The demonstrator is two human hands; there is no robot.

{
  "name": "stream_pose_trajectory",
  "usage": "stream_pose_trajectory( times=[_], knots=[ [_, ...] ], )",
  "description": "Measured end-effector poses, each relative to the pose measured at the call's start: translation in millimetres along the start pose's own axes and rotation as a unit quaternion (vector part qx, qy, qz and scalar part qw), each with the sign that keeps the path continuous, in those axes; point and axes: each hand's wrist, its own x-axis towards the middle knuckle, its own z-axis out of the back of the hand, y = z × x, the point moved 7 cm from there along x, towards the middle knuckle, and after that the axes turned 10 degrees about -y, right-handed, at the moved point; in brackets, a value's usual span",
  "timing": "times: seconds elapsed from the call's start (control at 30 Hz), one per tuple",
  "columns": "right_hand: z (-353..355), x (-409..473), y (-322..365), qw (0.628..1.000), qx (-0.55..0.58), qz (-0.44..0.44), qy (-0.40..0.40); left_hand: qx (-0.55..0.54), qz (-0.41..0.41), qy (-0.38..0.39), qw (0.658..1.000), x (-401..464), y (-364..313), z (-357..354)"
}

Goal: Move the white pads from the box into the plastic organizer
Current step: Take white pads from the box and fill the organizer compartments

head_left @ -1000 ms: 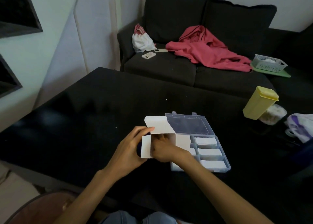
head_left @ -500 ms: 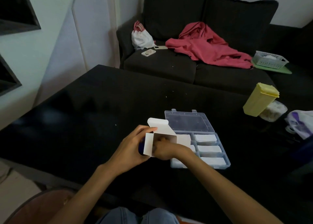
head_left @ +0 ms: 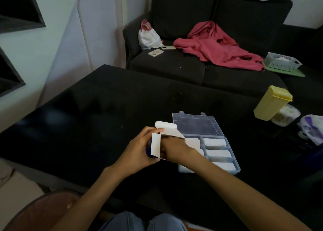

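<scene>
Right now your left hand (head_left: 139,149) grips the open white cardboard box (head_left: 161,140), thumb curled over its top edge, just left of the clear plastic organizer (head_left: 232,158). Your right hand (head_left: 172,149) reaches inside the box; its fingers are hidden. White pads (head_left: 214,142) fill the organizer's compartments.

The small cardboard box (head_left: 158,144) was white inside, dark blue outside; the clear plastic organizer (head_left: 208,143) held white pads (head_left: 218,153) on a black table (head_left: 104,112)
</scene>
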Motion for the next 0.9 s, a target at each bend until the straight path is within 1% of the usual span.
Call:
stream_pose_trajectory(
  times=[0.07, 0.1, 0.13, 0.2, 0.27, 0.37, 0.47, 0.57, 0.67, 0.77, 0.9],
  knots=[
    [13.7, -9.3, 6.6, 1.0, -0.02, 0.01, 0.011, -0.008, 0.0, -0.023, 1.0, -0.5, 0.2, 3.6],
    [23.2, -15.0, 10.6, 0.999, -0.052, 0.016, 0.008, -0.009, -0.001, -0.039, 0.999, -0.8, 0.8, 6.7],
    [34.4, -21.6, 14.9, 0.995, -0.092, 0.026, -0.007, -0.018, 0.002, -0.057, 0.998, -1.8, 2.3, 9.8],
    [56.0, -35.9, 24.4, 0.983, -0.158, 0.08, -0.05, -0.062, 0.023, -0.087, 0.994, -4.2, 8.4, 16.4],
    [70.1, -43.8, 20.4, 0.978, -0.164, 0.097, -0.09, -0.098, 0.047, -0.103, 0.989, -6.9, 16.9, 19.8],
    [82.8, -41.8, -8.5, 0.989, -0.064, 0.046, -0.126, -0.111, 0.067, -0.115, 0.985, -8.4, 27.0, 19.2],
    [83.8, -36.8, -44.3, 0.992, 0.044, -0.035, -0.116, -0.097, 0.075, -0.123, 0.985, -4.3, 31.5, 16.5],
    [80.5, -38.0, -67.7, 0.983, 0.115, -0.093, -0.112, -0.103, 0.088, -0.128, 0.983, 3.0, 33.1, 11.8],
    [74.7, -42.3, -79.4, 0.963, 0.207, -0.131, -0.112, -0.111, 0.117, -0.121, 0.979, 13.0, 39.5, 5.6],
    [62.2, -43.5, -85.2, 0.928, 0.323, -0.168, -0.08, -0.111, 0.168, -0.085, 0.976, 23.2, 48.3, -0.5],
    [47.5, -43.1, -87.8, 0.894, 0.399, -0.198, -0.053, -0.085, 0.225, -0.076, 0.968, 30.7, 53.0, -0.3]
  ],
)
